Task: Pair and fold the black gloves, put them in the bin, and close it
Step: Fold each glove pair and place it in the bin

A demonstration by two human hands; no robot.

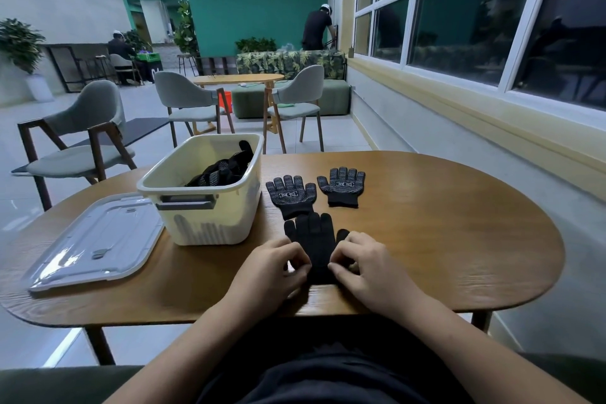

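A black glove (314, 239) lies flat near the table's front edge, fingers pointing away from me. My left hand (278, 264) pinches its left edge near the cuff and my right hand (357, 261) pinches its right edge. Two more black gloves lie palm up with dotted grips: one (292, 195) just beyond the held glove, one (342, 186) to its right. The cream bin (203, 203) stands open at the left and holds several black gloves (226, 169). Its clear lid (95, 239) lies flat to the bin's left.
The wooden table (442, 239) has bare surface to the right of the gloves. Grey chairs (82, 138) and another table stand beyond. A window wall runs along the right side. Two people are far off in the room.
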